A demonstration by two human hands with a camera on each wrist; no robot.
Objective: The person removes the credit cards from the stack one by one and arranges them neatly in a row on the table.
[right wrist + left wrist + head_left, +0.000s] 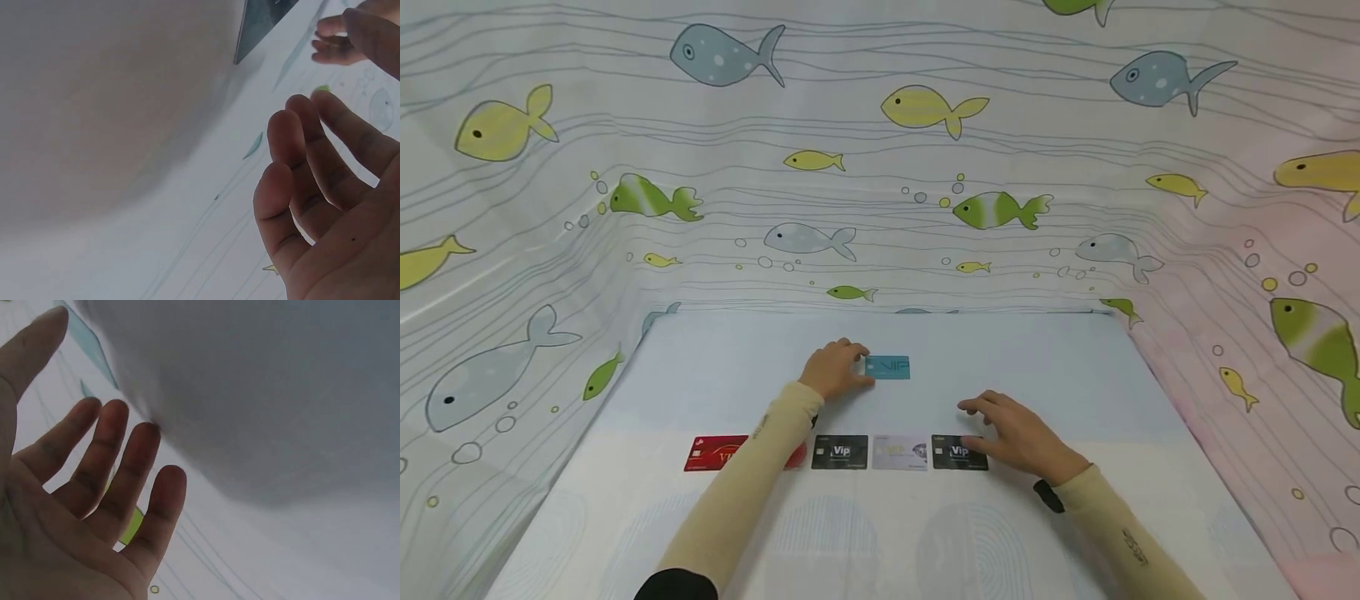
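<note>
A teal VIP card (889, 367) lies flat on the white table. My left hand (835, 371) is at its left end, thumb and fingers spread around that edge; in the left wrist view the fingers (140, 456) are apart and hold nothing. My right hand (1026, 437) hovers by the right black Vip card (951, 460), its thumb overlapping the card in the head view; whether it touches cannot be told. In the right wrist view its fingers (284, 140) are loosely bent and empty. A dark card corner (262, 25) shows at the top there.
In a row nearer me lie a red VIP card (707, 454), another red card (797, 457) partly behind my left forearm, a black Vip card (839, 452) and a pale card (895, 454). Fish-patterned cloth (880, 183) rises around the table (737, 358).
</note>
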